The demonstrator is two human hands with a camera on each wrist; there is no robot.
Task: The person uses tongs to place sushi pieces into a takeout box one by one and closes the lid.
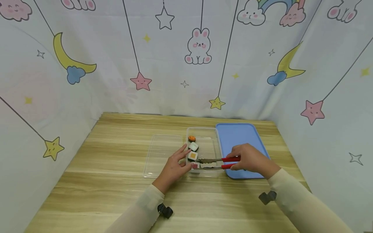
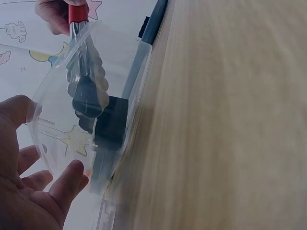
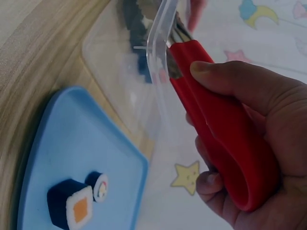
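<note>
My right hand point(image 1: 250, 159) grips red-handled metal tongs point(image 3: 216, 120), reaching left over a clear plastic container point(image 1: 205, 131). Inside, along its left side, stand several toy sushi pieces: an orange-topped one point(image 1: 191, 138), a white-topped one point(image 1: 193, 146), one with an orange square point(image 1: 192, 156) and a reddish-topped one point(image 1: 195, 165) nearest me. The tongs' tips are right at this last piece, whose dark side point(image 2: 111, 122) shows through the wall in the left wrist view. My left hand point(image 1: 175, 165) holds the container's left rim, its fingers and thumb around the near corner.
Right of the container lies a blue tray point(image 1: 239, 134). On it, the right wrist view shows a square sushi piece point(image 3: 72, 206) and a small round roll point(image 3: 100, 187). A clear lid point(image 1: 155, 155) lies left of the container. A patterned curtain point(image 1: 175, 97) closes off the wooden table's point(image 1: 116, 145) back.
</note>
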